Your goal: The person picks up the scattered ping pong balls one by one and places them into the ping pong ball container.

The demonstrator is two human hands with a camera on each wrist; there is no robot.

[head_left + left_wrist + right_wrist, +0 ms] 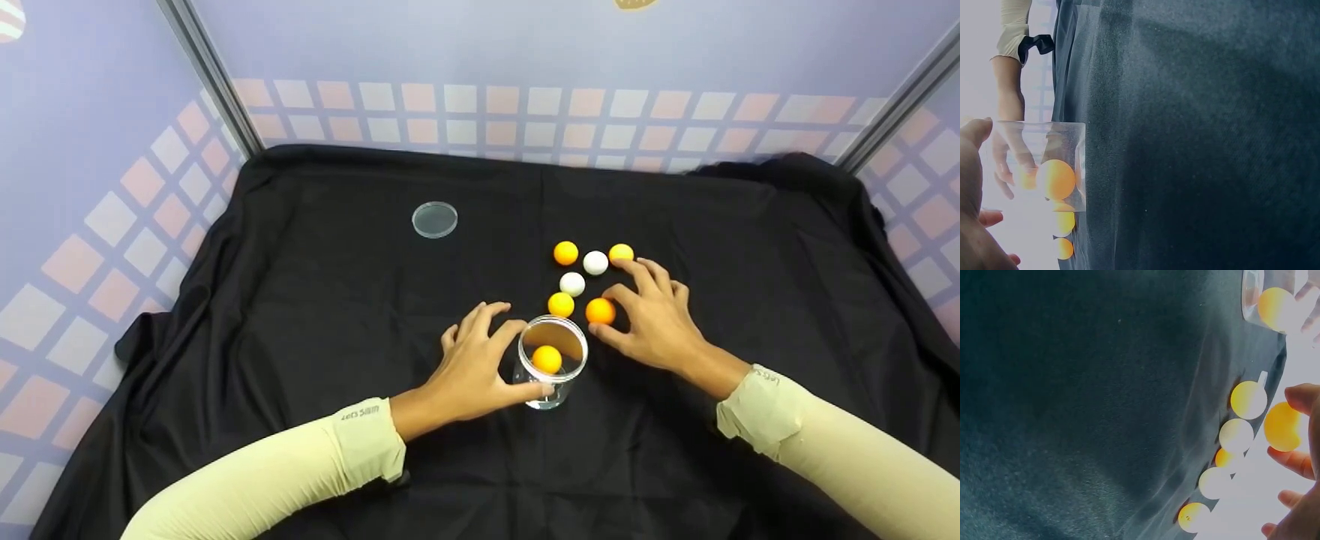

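Note:
My left hand (472, 367) grips a clear plastic jar (550, 401), thumb on its near side and index finger at the far left of the rim. One orange ping-pong ball (1056, 180) lies at the bottom of the jar, which stands upright with its mouth uncovered. Just right of the jar, my right hand (656, 319) pinches another orange ping-pong ball (1282, 427) between thumb and index finger, raised off the cloth. Beyond the jar lie loose balls: a yellow-orange one (561, 304), a white one (572, 284), a second white one (595, 262), an orange one (565, 253) and another yellow-orange one (621, 255).
A round clear lid (435, 220) lies flat on the black cloth (337, 255), farther back and left of the balls. Behind the table rises a panel wall (487, 45) with pink and white squares, and side panels (97, 187) stand left and right.

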